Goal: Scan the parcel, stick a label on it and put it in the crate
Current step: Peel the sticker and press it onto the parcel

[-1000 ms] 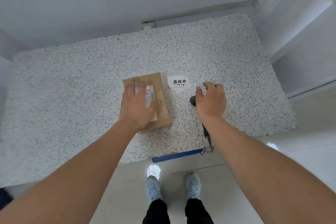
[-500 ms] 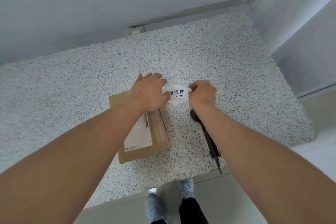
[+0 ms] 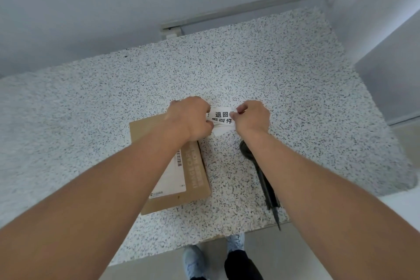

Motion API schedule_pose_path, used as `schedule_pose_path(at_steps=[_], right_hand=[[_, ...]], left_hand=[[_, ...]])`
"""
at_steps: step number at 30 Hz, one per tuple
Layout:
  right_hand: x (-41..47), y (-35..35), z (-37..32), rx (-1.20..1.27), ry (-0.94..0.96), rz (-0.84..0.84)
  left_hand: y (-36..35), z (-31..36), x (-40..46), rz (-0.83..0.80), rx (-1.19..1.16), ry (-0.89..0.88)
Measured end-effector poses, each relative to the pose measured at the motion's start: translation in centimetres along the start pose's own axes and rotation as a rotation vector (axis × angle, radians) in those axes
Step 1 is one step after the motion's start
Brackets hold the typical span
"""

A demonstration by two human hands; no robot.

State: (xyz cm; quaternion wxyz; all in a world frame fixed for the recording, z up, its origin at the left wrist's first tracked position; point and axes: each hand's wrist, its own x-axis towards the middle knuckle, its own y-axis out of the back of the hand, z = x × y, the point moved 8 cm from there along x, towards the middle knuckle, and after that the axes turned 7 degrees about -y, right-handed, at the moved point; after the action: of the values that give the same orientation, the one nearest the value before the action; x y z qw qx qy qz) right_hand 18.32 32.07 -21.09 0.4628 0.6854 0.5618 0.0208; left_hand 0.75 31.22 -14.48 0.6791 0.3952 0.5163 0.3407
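A: Count, L to R?
B: One parcel (image 3: 195, 179), one label sheet (image 3: 221, 118), one scanner (image 3: 261, 175), all on the speckled stone-look table (image 3: 295, 88). Two hands.
A: Parcel?
B: Flat brown cardboard box w/ white shipping sticker, lying flat just left of the scanner, long axis running away from the table's near edge, tilted slightly.
A: Hands?
B: Left hand (image 3: 189, 118) curled, fingertips pinching the label sheet's left end, just beyond the parcel's far end. Right hand (image 3: 251, 117) pinching its right end. The sheet's white paper w/ black characters.
A: Scanner?
B: Black, slim, partly under the right forearm, lengthwise approx. parallel to the parcel.
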Motion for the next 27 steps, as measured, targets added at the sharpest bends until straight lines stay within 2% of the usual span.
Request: schedule_pose_path(at_steps=[9, 13, 19, 23, 27], right_hand=[[-1.4, 1.7, -1.2, 0.012, 0.101, 0.034], [-3.6, 2.6, -1.7, 0.173, 0.115, 0.079], [-7.9, 4.0, -2.4, 0.468, 0.138, 0.044], [-10.7, 5.5, -3.9, 0.559, 0.187, 0.009], [-13.7, 7.6, -5.5, 0.595, 0.222, 0.021]], left_hand=[[0.3, 0.5, -0.5, 0.07, 0.011, -0.009], [1.2, 0.9, -1.5, 0.155, -0.032, -0.027], [4.5, 0.7, -4.8, 0.317, -0.486, 0.029], [6.4, 0.0, -7.8, 0.386, -0.822, 0.097], [7.8, 0.3, -10.8, 0.398, -1.246, 0.063]])
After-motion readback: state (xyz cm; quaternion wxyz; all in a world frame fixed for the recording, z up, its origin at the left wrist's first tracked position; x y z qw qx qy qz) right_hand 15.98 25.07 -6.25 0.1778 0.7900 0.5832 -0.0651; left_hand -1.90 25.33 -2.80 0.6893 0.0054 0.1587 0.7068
